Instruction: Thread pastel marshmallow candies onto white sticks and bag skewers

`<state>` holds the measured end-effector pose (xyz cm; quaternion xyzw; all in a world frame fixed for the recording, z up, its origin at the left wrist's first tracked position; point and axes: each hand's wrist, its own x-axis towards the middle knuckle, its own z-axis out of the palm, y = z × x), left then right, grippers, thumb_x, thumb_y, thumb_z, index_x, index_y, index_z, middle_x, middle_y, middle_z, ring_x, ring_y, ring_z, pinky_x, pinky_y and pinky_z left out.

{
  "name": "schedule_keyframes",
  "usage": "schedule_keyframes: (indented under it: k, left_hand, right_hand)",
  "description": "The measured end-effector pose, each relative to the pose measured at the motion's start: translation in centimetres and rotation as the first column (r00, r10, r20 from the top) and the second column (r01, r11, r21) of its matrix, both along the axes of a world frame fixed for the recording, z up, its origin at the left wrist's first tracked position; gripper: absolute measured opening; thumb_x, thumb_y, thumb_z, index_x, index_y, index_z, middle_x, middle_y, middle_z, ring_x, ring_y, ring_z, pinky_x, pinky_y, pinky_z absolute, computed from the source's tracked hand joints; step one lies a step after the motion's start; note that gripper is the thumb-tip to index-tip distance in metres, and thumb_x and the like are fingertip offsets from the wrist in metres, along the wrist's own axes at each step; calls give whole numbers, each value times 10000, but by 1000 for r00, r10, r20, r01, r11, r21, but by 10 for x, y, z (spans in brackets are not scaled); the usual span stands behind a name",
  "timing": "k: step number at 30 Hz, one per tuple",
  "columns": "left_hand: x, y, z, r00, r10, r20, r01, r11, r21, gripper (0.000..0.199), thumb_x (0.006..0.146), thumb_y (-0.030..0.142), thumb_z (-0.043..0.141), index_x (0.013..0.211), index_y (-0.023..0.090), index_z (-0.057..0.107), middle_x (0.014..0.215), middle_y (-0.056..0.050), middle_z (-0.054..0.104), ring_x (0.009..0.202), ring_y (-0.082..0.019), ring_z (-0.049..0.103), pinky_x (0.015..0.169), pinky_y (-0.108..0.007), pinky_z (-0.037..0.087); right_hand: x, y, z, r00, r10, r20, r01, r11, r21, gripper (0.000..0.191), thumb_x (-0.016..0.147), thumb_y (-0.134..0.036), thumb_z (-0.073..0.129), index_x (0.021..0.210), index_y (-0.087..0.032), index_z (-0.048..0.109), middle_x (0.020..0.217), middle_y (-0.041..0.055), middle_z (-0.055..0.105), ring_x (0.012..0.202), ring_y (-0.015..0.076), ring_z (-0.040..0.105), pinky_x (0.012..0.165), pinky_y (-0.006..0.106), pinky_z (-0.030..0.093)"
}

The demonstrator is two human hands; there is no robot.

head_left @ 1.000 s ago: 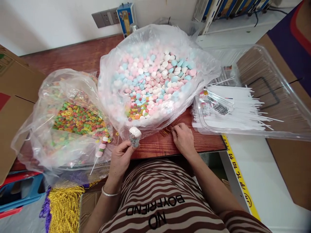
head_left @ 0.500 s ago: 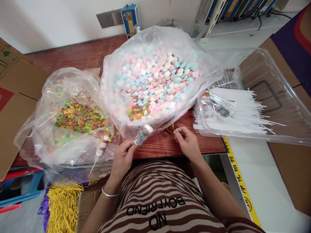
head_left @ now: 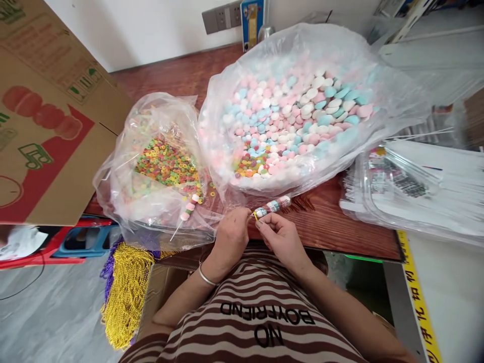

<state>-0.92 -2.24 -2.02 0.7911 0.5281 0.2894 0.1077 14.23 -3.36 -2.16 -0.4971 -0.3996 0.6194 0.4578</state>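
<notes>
Since the earlier frames, my right hand (head_left: pixel 283 239) is leaving the dark ties (head_left: pixel 302 203) on the table (head_left: pixel 355 229) and coming in beside my left hand (head_left: pixel 232 233), while the wrapped candy stick (head_left: pixel 273 206) is swinging over from upright to nearly level, its far end now pointing right. My left hand is grasping it at its lower end; those fingertips are hiding behind the hand, so I cannot tell how tightly they are closing. My right thumb and forefinger are pinching a yellow tie (head_left: pixel 256 216) at the bottom of the wrapping. The candy stick is hovering by the table's front edge, just in front of the large bag (head_left: pixel 295 40) of pastel candies. To the left, a smaller bag (head_left: pixel 124 156) is holding colourful rings, and an unwrapped candy stick (head_left: pixel 190 206) is lying on it.
</notes>
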Motion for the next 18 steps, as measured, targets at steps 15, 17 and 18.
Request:
schedule_keyframes:
  k: [15, 17, 18]
  left_hand:
    - [10, 8, 11, 428, 515, 742, 304, 692, -655, 244, 785, 366, 791, 825, 150, 684, 668, 23, 602, 518, -67, 447, 502, -204, 368]
    - [11, 11, 11, 262, 617, 742, 413, 623, -664, 347, 684, 385, 874, 790, 132, 661, 636, 41, 560, 482, -37, 390, 461, -180, 315]
    - [12, 12, 11, 220, 640, 736, 436, 610, -661, 371, 652, 376, 898, 779, 126, 656, 629, 45, 550, 480, -28, 380, 455, -171, 304]
  right_hand:
    - [1, 7, -1, 967, -72, 245, 30, 985, 169, 251, 894, -410, 653, 766, -198, 615, 713, 20, 678, 614, 148, 570, 605, 282, 447]
    - [3, 11, -2, 964, -48, 263, -6, 979, 202, 247, 911, -396, 641, 760, -205, 601, 706, 12, 665, 616, 146, 570, 605, 280, 449]
    - [4, 13, -2, 964, -43, 264, -16, 976, 215, 238, 914, -391, 646, 770, -208, 596, 707, 6, 655, 622, 146, 572, 605, 277, 452]
